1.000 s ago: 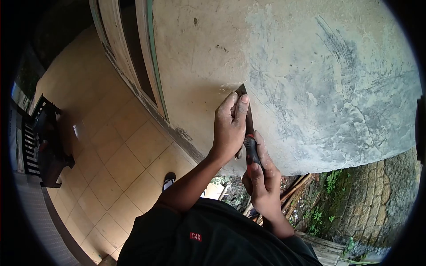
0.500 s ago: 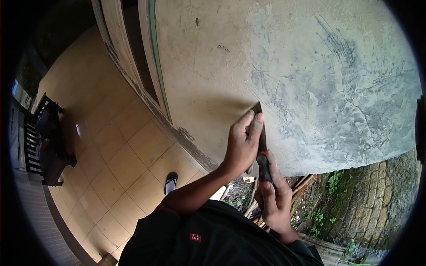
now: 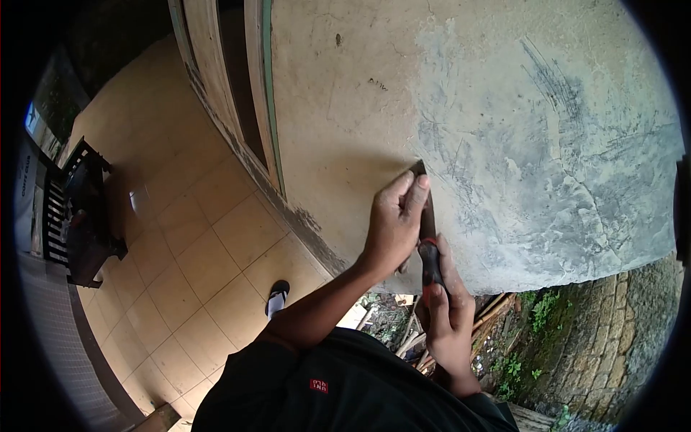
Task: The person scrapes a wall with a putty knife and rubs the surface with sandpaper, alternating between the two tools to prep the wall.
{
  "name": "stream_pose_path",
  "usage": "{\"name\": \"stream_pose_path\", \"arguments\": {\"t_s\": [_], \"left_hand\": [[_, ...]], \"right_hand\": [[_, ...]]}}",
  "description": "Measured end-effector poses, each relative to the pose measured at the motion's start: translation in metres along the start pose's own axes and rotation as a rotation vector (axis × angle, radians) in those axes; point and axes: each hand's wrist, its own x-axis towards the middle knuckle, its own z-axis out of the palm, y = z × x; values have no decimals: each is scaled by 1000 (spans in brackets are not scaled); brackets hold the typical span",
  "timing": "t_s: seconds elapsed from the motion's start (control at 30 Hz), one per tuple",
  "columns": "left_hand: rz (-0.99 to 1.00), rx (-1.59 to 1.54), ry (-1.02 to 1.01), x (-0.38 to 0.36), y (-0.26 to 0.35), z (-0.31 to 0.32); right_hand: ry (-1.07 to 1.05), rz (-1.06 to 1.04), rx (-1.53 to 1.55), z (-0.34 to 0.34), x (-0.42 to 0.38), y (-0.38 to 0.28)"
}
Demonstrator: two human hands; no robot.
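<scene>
A scraper with a black and red handle (image 3: 430, 263) and a narrow dark blade (image 3: 428, 217) is held up against the painted wall (image 3: 338, 115). My left hand (image 3: 394, 219) is closed around the blade near its tip, with the thumb lying along it. Lower down, my right hand (image 3: 450, 313) grips the handle, one finger stretched along its side. The blade's angled tip shows just above my left thumb, by the border between cream paint and a grey-white scraped patch (image 3: 518, 173). My left fingers partly hide the blade.
A door frame (image 3: 263, 93) edges the wall at left. Beyond the tiled floor (image 3: 191, 270) stands a dark wooden bench (image 3: 90, 216). A sandalled foot (image 3: 277, 297) is below. Sticks (image 3: 493, 309), plants and a stone block wall (image 3: 601, 338) lie at lower right.
The view has shifted slightly, so the wall and bench appear farther right. Both hands and the scraper have moved a little up and left along the wall; both grips are unchanged.
</scene>
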Motion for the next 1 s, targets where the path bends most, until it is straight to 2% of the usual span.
{"name": "stream_pose_path", "arguments": {"t_s": [0.07,0.1,0.13,0.23,0.33,0.43,0.47,0.53,0.6,0.63,0.67,0.73,0.8,0.87,0.93,1.0], "left_hand": [[-50,75,73,16,4,-10],[-35,124,91,20,6,-15],[-108,105,94,19,8,-16],[-85,152,63,7,11,-9],[-44,69,22,-1,8,-1],[-45,120,117,22,7,-17],[29,152,170,32,0,-22],[-51,140,168,33,6,-24],[-111,110,150,26,10,-20],[-31,176,140,21,10,-16],[-106,127,112,10,15,-9],[-12,76,47,-5,12,2],[-68,32,35,-4,7,3],[-35,24,72,7,5,-2],[-42,86,102,20,8,-15],[-27,178,147,35,6,-28]], "right_hand": [[-14,-21,-131,10,24,2],[-21,-84,-110,17,31,7],[-21,-81,-106,15,30,4],[-77,20,1,3,15,-18],[-69,1,5,-3,0,-15],[-34,-64,-105,14,37,-6],[-26,-106,-124,18,49,6],[-61,-110,-74,20,52,4],[-93,61,117,9,43,-15],[-68,-76,84,9,37,-9],[-66,-42,59,5,24,-17],[-183,-13,68,-13,2,-16],[-151,35,81,-14,3,-15],[-108,32,16,-5,15,-12],[-106,23,-69,3,32,-9],[-90,-55,-14,17,52,4]]}}
